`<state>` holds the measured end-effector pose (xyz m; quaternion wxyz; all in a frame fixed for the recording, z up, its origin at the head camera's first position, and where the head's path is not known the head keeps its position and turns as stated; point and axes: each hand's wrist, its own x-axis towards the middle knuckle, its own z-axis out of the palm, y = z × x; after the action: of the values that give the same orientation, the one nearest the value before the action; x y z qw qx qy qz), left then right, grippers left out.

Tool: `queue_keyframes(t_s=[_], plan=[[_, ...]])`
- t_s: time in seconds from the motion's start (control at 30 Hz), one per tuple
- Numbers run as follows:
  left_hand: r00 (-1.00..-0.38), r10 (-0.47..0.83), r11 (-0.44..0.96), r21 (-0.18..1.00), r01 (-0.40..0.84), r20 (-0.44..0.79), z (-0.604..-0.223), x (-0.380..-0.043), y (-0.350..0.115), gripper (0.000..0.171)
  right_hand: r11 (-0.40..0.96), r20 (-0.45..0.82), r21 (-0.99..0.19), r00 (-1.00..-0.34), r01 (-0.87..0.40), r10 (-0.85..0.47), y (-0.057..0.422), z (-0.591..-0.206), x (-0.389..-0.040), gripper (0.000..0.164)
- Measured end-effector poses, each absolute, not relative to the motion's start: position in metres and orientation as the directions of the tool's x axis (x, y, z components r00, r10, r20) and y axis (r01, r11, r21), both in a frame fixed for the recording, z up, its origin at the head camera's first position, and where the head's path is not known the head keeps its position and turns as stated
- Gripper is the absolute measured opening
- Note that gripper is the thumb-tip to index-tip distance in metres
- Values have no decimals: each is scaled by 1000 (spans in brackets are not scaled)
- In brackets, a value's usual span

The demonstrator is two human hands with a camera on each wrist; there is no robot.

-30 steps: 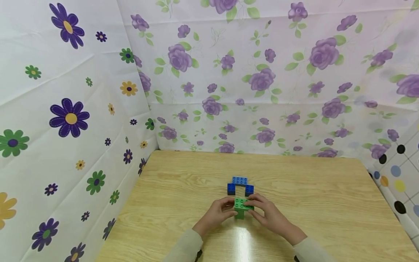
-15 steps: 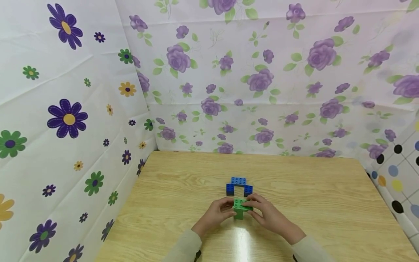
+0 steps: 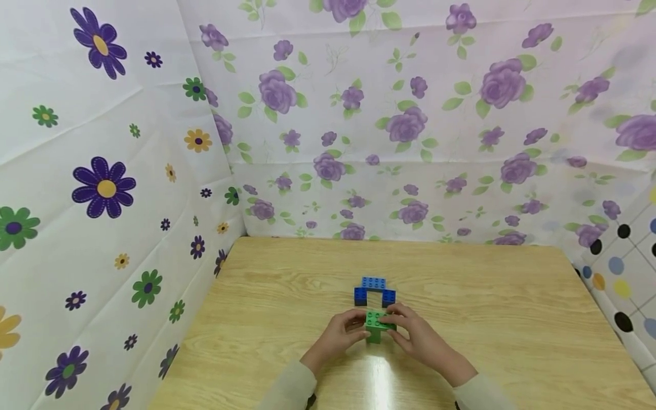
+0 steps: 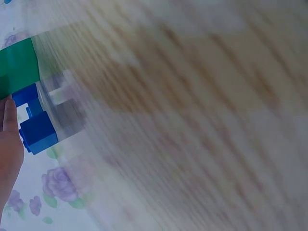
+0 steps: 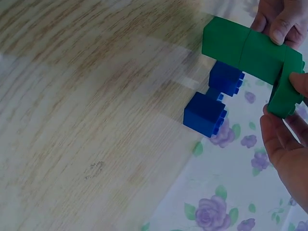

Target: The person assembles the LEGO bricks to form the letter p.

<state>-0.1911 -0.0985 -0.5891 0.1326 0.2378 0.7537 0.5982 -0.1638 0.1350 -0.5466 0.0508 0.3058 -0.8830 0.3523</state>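
Observation:
A column of green building blocks stands upright on the table, capped by a wider, flat green block with studs. In the right wrist view a thin dark gap shows between the flat block and the column, so it looks slightly tilted. My right hand pinches the flat block's overhanging right end between thumb and fingers. From the other side, my left hand holds the upper part of the green blocks; its thumb lies on them in the right wrist view. Some left fingers are hidden.
Just behind the green blocks stands a blue arch: two dark blue blocks in front and a lighter blue block bridging at the back. The wooden table ends at a flowered cloth.
The head view has shifted very slightly. Both hands stay on the green blocks, almost still; the blue blocks have not moved.

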Motion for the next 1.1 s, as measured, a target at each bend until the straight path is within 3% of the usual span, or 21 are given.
queue_keyframes(t_s=[0.53, 0.87, 1.1], plan=[[-869, 473, 110, 969, 222, 145, -588, -181, -93, 45, 570, 312, -565, -794, -597, -522, 134, -543, -164, 30], [-883, 454, 121, 973, 197, 122, -588, -182, -92, 41, 517, 291, -639, -800, -570, -524, 138, -543, -165, 30], [-891, 440, 115, 977, 180, 112, -588, -183, -90, 40, 491, 312, -659, -801, -570, -511, 141, -544, -168, 23]])
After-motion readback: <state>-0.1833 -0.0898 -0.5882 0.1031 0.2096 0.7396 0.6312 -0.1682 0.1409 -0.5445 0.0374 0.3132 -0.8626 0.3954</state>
